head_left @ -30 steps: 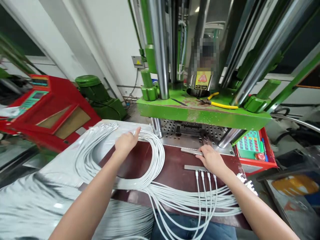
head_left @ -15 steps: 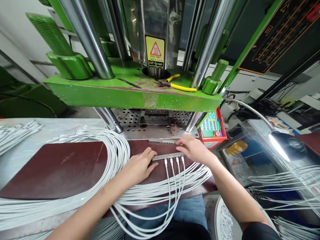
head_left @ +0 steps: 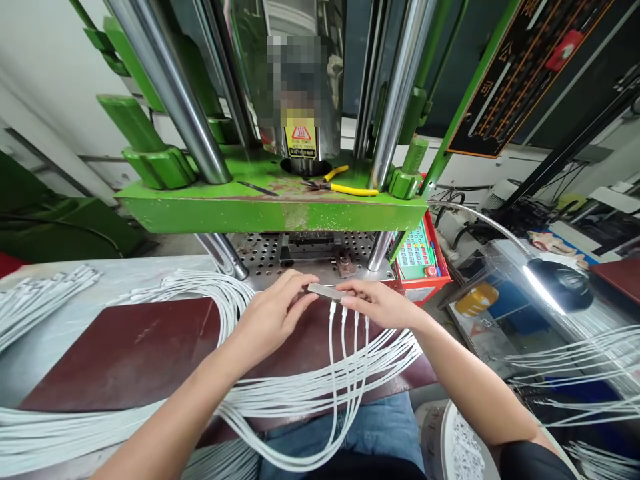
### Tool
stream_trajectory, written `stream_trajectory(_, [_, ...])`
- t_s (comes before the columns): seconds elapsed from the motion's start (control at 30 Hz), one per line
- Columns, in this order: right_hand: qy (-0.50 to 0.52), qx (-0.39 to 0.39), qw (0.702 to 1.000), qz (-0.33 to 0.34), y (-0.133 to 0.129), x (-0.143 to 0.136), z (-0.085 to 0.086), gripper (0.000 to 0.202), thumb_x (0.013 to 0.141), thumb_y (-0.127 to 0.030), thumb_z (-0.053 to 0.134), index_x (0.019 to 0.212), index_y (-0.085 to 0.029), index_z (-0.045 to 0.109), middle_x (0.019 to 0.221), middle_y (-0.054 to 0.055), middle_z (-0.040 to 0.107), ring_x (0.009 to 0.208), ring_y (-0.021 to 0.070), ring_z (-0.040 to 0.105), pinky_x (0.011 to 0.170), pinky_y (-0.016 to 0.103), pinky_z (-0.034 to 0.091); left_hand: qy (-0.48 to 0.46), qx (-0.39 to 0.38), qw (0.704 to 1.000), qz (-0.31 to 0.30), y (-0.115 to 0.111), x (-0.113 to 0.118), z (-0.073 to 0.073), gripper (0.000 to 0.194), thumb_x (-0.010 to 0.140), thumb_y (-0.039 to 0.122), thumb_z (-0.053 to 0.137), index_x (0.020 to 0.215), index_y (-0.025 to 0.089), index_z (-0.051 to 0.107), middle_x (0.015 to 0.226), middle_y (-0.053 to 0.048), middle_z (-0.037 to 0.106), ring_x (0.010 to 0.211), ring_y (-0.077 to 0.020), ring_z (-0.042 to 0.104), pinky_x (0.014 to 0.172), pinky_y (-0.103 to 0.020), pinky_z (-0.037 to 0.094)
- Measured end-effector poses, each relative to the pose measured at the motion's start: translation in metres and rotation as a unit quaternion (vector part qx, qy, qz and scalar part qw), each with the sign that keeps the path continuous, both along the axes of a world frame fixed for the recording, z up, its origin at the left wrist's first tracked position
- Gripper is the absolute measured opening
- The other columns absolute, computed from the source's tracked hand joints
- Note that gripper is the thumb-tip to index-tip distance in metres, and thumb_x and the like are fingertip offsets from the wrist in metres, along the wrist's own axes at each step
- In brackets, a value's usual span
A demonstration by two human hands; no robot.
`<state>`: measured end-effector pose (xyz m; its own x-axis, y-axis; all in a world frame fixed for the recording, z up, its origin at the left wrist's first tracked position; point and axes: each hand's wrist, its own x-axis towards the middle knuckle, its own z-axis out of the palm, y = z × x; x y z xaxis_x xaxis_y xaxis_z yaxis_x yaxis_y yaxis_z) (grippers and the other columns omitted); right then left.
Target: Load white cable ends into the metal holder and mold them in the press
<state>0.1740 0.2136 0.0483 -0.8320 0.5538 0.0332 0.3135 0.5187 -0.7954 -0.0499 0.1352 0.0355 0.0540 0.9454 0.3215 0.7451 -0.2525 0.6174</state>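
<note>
A narrow grey metal bar [head_left: 325,292] is held up in front of the press, pinched at both ends. My left hand [head_left: 283,305] closes thumb and fingers on its left end. At the other end, my right hand [head_left: 373,301] grips it, with the fingers hiding that part. Several white cables [head_left: 345,370] hang down just below the bar, their white plugs [head_left: 333,308] close under it and the right fingers. Whether a second bar lies against this one cannot be made out.
The green press [head_left: 280,215] stands ahead, with yellow-handled pliers [head_left: 350,190] on its plate. Coiled white cables [head_left: 300,393] cross the brown board [head_left: 135,347]. Right: a red control box [head_left: 425,283], a lamp [head_left: 560,287] and a bucket [head_left: 445,440] of white bits.
Two separate bars lay on the brown surface; now one shows, lifted between both hands. My left hand has moved forward and my right hand's grip has shifted. The head view has tilted slightly.
</note>
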Motion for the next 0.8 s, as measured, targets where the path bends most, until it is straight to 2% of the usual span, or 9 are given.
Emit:
stream_trajectory(0.07, [0.023, 0.052, 0.998, -0.028, 0.004, -0.013, 0.000, 0.031, 0.093, -0.036, 0.044, 0.113, -0.018, 0.060, 0.101, 0.004, 0.066, 0.091, 0.0158, 0.059, 0.078, 0.027, 0.044, -0.140, -0.010, 0.987, 0.080, -0.002, 0.012, 0.000, 0.039, 0.085, 0.043, 0.053, 0.117, 0.022, 0.050, 0.103, -0.005, 0.058, 0.083, -0.0182, 0.059, 0.075, -0.032, 0.047])
stream_trajectory(0.1, [0.030, 0.071, 0.996, -0.034, 0.008, -0.018, -0.001, 0.030, 0.093, -0.035, 0.045, 0.111, -0.018, 0.062, 0.105, 0.004, 0.066, 0.095, 0.0166, 0.059, 0.082, 0.028, 0.043, -0.240, -0.046, 0.963, 0.113, -0.006, 0.021, -0.003, 0.045, 0.082, 0.046, 0.055, 0.119, 0.021, 0.048, 0.103, -0.007, 0.060, 0.085, -0.0192, 0.060, 0.076, -0.033, 0.048])
stream_trajectory(0.13, [0.033, 0.086, 0.995, -0.036, 0.012, -0.022, -0.002, 0.030, 0.093, -0.035, 0.046, 0.110, -0.018, 0.063, 0.107, 0.005, 0.066, 0.098, 0.0173, 0.059, 0.084, 0.028, 0.042, -0.348, -0.103, 0.923, 0.128, -0.010, 0.031, -0.007, 0.050, 0.081, 0.049, 0.056, 0.119, 0.019, 0.047, 0.102, -0.008, 0.061, 0.087, -0.0200, 0.061, 0.077, -0.034, 0.049])
stream_trajectory(0.23, [0.027, 0.117, 0.992, -0.037, 0.027, -0.030, -0.003, 0.031, 0.092, -0.036, 0.047, 0.109, -0.017, 0.065, 0.108, 0.006, 0.066, 0.099, 0.0181, 0.060, 0.085, 0.028, 0.042, -0.566, -0.339, 0.750, 0.037, -0.030, 0.062, -0.023, 0.052, 0.079, 0.054, 0.055, 0.111, 0.014, 0.052, 0.093, -0.013, 0.067, 0.080, -0.0220, 0.065, 0.074, -0.037, 0.050])
stream_trajectory(0.3, [0.015, 0.128, 0.991, -0.035, 0.036, -0.034, -0.003, 0.033, 0.092, -0.037, 0.047, 0.109, -0.016, 0.065, 0.107, 0.006, 0.067, 0.098, 0.0184, 0.061, 0.084, 0.027, 0.043, -0.604, -0.398, 0.691, -0.014, -0.041, 0.079, -0.033, 0.050, 0.078, 0.052, 0.059, 0.107, 0.012, 0.053, 0.085, -0.013, 0.068, 0.071, -0.0209, 0.065, 0.067, -0.034, 0.050])
stream_trajectory(0.37, [-0.001, 0.135, 0.990, -0.032, 0.043, -0.040, -0.002, 0.033, 0.092, -0.038, 0.046, 0.108, -0.017, 0.066, 0.104, 0.005, 0.068, 0.094, 0.0182, 0.062, 0.082, 0.027, 0.043, -0.607, -0.406, 0.681, -0.049, -0.046, 0.087, -0.041, 0.044, 0.077, 0.049, 0.062, 0.098, 0.010, 0.057, 0.073, -0.009, 0.067, 0.057, -0.0175, 0.062, 0.056, -0.030, 0.047])
stream_trajectory(0.47, [-0.021, 0.145, 0.989, -0.027, 0.052, -0.048, -0.001, 0.033, 0.093, -0.038, 0.044, 0.106, -0.018, 0.067, 0.102, 0.005, 0.069, 0.091, 0.0181, 0.063, 0.081, 0.027, 0.044, -0.606, -0.377, 0.698, -0.064, -0.041, 0.085, -0.050, 0.038, 0.077, 0.046, 0.062, 0.085, 0.009, 0.061, 0.059, -0.003, 0.060, 0.042, -0.0115, 0.052, 0.043, -0.024, 0.040])
stream_trajectory(0.67, [-0.097, 0.189, 0.977, -0.018, 0.070, -0.065, 0.000, 0.037, 0.085, -0.025, 0.048, 0.118, -0.014, 0.060, 0.117, 0.010, 0.063, 0.104, 0.0232, 0.060, 0.090, 0.032, 0.044, -0.608, -0.355, 0.709, -0.034, -0.013, 0.062, -0.059, 0.035, 0.076, 0.045, 0.063, 0.082, 0.010, 0.062, 0.057, -0.002, 0.059, 0.042, -0.0114, 0.051, 0.042, -0.025, 0.040])
stream_trajectory(0.8, [-0.146, 0.211, 0.966, -0.043, 0.090, -0.086, -0.008, 0.042, 0.080, -0.017, 0.045, 0.120, -0.020, 0.057, 0.119, 0.007, 0.062, 0.109, 0.0232, 0.057, 0.094, 0.033, 0.043, -0.606, -0.323, 0.727, -0.018, 0.014, 0.050, -0.057, 0.034, 0.076, 0.044, 0.062, 0.083, 0.011, 0.061, 0.056, 0.000, 0.056, 0.041, -0.0104, 0.048, 0.040, -0.024, 0.038])
